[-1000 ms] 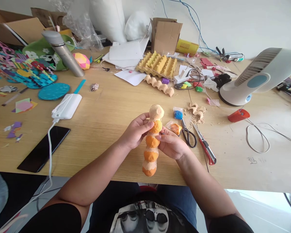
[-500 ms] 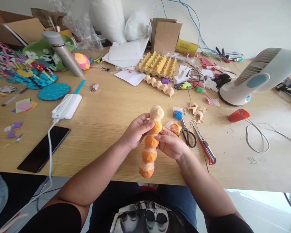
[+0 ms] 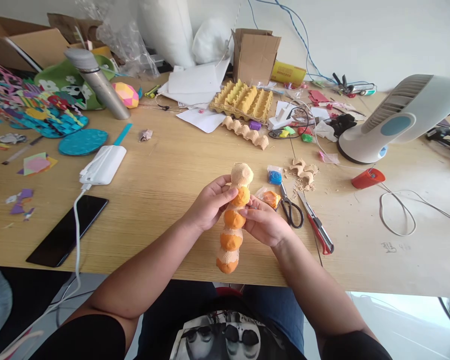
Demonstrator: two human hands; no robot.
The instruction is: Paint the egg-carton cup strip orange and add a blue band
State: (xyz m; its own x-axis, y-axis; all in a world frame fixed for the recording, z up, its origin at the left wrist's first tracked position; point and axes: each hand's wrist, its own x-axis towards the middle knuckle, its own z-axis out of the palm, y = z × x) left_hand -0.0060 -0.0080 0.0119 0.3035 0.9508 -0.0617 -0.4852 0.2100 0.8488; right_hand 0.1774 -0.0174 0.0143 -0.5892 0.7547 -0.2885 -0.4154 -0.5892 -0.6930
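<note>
Between both hands is a strip cut from an egg carton (image 3: pixel 231 241), held lengthwise above the table's near edge. Orange clay covers most of its bumps, while the far end bump is bare and pale. My left hand (image 3: pixel 212 202) grips it from the left near the upper bumps, thumb on the orange one. My right hand (image 3: pixel 264 220) closes on its right side just below, thumb and fingers at the edge. Close to the right hand lie a packet of orange clay (image 3: pixel 270 198), black-handled scissors (image 3: pixel 293 212) and a blue clay packet (image 3: pixel 275 177).
A red utility knife (image 3: pixel 320 232) lies right of the scissors. Carton scraps (image 3: pixel 303 171), another carton strip (image 3: pixel 246 132) and a yellow egg tray (image 3: pixel 243 102) are farther back. A white fan (image 3: pixel 390 120) stands right; a phone (image 3: pixel 68 230) and corded power bank (image 3: pixel 104 164) lie left.
</note>
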